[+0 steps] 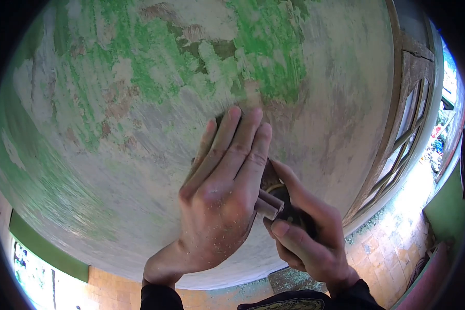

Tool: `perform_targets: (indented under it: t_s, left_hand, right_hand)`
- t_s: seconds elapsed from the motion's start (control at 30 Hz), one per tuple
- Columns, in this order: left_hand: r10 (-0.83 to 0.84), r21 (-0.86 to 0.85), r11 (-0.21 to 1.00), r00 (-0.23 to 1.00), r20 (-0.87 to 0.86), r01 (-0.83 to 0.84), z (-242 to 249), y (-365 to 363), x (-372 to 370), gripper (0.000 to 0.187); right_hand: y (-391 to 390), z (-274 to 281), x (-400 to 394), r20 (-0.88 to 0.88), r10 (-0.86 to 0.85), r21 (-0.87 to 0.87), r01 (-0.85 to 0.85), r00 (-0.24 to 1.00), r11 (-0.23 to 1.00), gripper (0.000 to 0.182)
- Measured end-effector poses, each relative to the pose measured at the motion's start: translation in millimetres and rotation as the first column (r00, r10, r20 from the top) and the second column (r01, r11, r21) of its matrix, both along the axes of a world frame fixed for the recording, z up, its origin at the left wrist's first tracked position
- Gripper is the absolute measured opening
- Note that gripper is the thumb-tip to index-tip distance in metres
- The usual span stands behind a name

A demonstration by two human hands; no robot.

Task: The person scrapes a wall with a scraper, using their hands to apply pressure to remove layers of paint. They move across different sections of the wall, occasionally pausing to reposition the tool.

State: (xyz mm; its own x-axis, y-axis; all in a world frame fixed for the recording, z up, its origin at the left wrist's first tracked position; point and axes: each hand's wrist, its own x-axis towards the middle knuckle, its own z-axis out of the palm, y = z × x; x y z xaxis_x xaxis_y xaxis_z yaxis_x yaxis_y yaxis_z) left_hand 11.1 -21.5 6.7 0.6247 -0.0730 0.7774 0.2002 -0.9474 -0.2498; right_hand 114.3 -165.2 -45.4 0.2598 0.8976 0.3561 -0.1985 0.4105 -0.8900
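A wall (336, 103) with patchy green paint and bare plaster fills most of the head view. Against it, my left hand (219, 191) lies with fingers stretched out and close together, pressing over the front of a tool. Specks of dust cover the back of this hand. My right hand (312, 227) is wrapped round the dark handle of that tool (294, 214), just right of my left palm. A brown rolled edge of the tool shows between the hands. Its working face is hidden, so its exact kind cannot be made out.
A wooden-framed window (405, 129) with bars stands at the right side of the wall. Below lies a tiled floor (380, 263) strewn with greenish paint flakes. Bright openings show at the lower left and far right. A green surface (447, 206) stands at the right edge.
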Motion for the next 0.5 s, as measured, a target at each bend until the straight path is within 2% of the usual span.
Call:
perform_targets:
  t_s: [0.03, 0.17, 0.27, 0.33, 0.43, 0.5]
  left_hand:
    - [-0.019, 0.036, 0.999, 0.999, 0.049, 0.018, 4, 1, 4, 0.058]
    - [-0.020, 0.003, 1.000, 0.999, 0.043, 0.019, 8, -3, 4, 0.058]
    - [0.000, 0.026, 1.000, 0.999, 0.035, -0.001, 4, 3, 7, 0.057]
    - [-0.038, 0.115, 0.993, 0.992, 0.118, 0.024, 17, 9, 12, 0.056]
    - [-0.026, 0.057, 0.998, 0.996, 0.085, 0.022, 4, 6, 10, 0.056]
    - [-0.019, 0.054, 0.998, 0.996, 0.088, 0.014, -1, 5, 10, 0.055]
  right_hand:
    - [-4, 8, 2, 0.024, 0.001, -0.017, 0.000, 1.000, 1.000, 0.068]
    - [-4, 9, 3, 0.037, 0.009, -0.048, -0.007, 0.999, 0.999, 0.069]
    - [6, 3, 1, 0.032, -0.057, 0.001, 0.057, 0.998, 0.998, 0.069]
    - [9, 15, 6, 0.075, -0.078, 0.047, 0.075, 0.994, 0.996, 0.069]
    - [-2, 12, 4, -0.012, 0.019, -0.028, -0.019, 1.000, 0.999, 0.069]
    - [-2, 11, 3, -0.009, 0.006, -0.024, -0.006, 1.000, 1.000, 0.069]
